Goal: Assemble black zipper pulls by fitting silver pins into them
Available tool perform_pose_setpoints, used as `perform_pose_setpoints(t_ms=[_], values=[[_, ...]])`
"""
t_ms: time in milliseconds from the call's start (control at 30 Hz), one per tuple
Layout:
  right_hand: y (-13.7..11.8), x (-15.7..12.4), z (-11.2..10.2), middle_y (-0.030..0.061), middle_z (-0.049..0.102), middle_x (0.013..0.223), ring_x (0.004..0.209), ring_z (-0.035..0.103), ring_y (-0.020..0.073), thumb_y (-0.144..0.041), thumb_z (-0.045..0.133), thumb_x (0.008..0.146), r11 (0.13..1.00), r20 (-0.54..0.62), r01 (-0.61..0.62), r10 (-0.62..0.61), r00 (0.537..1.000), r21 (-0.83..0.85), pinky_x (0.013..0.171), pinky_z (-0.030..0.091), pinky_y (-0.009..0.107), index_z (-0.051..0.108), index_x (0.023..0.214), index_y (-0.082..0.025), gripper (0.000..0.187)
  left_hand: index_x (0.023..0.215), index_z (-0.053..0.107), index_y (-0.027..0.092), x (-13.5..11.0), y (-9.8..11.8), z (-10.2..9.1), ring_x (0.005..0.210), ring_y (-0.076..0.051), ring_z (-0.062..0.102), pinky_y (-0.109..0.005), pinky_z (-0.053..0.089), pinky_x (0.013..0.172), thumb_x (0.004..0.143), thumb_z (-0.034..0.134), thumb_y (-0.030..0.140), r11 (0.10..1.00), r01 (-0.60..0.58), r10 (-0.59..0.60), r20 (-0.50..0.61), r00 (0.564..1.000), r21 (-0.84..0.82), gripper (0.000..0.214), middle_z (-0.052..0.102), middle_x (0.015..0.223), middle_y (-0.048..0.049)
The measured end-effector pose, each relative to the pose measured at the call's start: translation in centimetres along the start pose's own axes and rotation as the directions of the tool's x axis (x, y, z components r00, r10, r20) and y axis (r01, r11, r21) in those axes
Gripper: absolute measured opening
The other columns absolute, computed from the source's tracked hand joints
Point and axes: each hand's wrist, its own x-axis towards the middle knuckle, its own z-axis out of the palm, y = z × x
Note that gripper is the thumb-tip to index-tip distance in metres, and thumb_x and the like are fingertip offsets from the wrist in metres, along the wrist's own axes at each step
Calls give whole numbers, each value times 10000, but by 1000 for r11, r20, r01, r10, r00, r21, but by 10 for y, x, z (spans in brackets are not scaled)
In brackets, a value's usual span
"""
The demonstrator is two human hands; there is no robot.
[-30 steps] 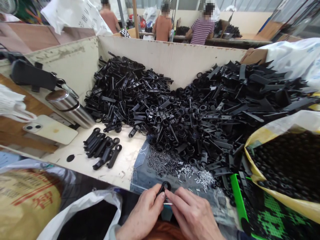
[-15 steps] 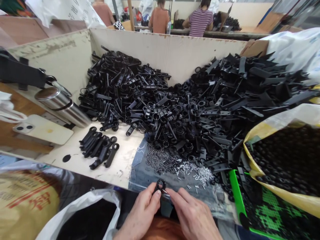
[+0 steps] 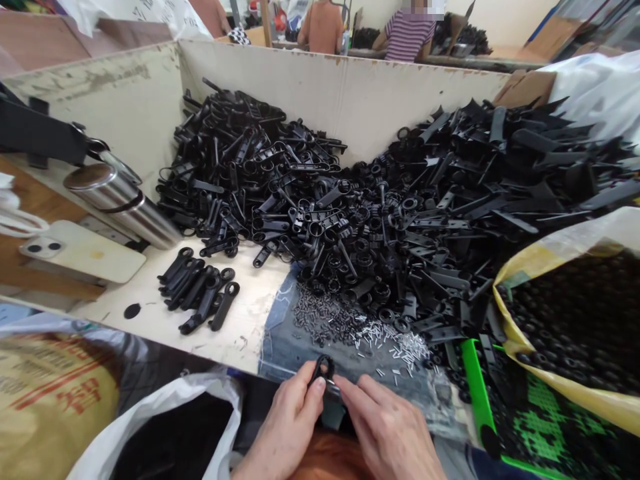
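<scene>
Now the left hand (image 3: pixel 290 427) and right hand (image 3: pixel 385 433) both pinch a small black plastic ring-ended lever (image 3: pixel 323 369) just before the pale board (image 3: pixel 250 313), only a short row of like pieces (image 3: pixel 200 290) set aside, a huge black heap (image 3: pixel 360 200) seemingly left.

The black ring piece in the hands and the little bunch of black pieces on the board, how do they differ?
The black plastic ring piece is single; the little bunch of black plastic pieces holds many. The ring piece is pinched by the left hand, right hand beside it; the bunch lies untouched on the pale board. Both are black with ring ends.
</scene>
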Motion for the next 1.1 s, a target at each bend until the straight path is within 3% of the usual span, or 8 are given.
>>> perform_pose_setpoints(t_ms=[367, 533, 733, 933, 1100], values=[[-2, 0, 4, 31, 721, 790, 591, 729, 157, -79, 287, 1019, 998, 24, 39, -37, 999, -55, 483, 490, 234, 638, 1198, -182, 407, 1350, 639, 179, -3, 1, 6, 1214, -305, 617, -379, 531, 986, 920, 570, 542, 999, 14, -13, -16, 1000, 48, 566, 684, 1320, -155], [-6, 1, 5, 32, 711, 748, 585, 697, 165, -27, 389, 956, 986, 8, 82, -82, 997, -148, 462, 456, 258, 628, 1173, -140, 343, 1342, 631, 155, -2, 1, 11, 1288, -312, 576, -410, 512, 1030, 954, 509, 522, 1000, 4, -4, -7, 1000, 30, 548, 647, 1379, -179], [-11, 2, 7, 41, 733, 779, 593, 686, 182, -21, 533, 864, 974, 26, 91, -88, 996, -206, 454, 465, 273, 629, 1174, -144, 348, 1119, 708, 162, 0, 14, 12, 1074, -308, 686, -408, 551, 948, 936, 531, 523, 995, -86, 86, 10, 996, 48, 441, 751, 1139, -165], [-20, 8, 12, 52, 728, 795, 604, 711, 208, 16, 565, 786, 976, 83, 12, 7, 997, -219, 448, 451, 290, 635, 1159, -118, 402, 1043, 730, 183, 3, 14, 13, 945, -280, 711, -347, 569, 845, 905, 571, 538, 991, -129, 131, -38, 991, 42, 413, 777, 1026, -128], [-7, -8, 6, -6, 733, 797, 582, 716, 168, -92, 546, 919, 992, 123, -129, 127, 984, 9, 503, 469, 236, 685, 1098, -253, 278, 942, 749, 202, 10, 16, 7, 687, -236, 666, -258, 512, 549, 742, 722, 598, 993, -112, 107, -102, 989, -47, 445, 700, 680, -31]])
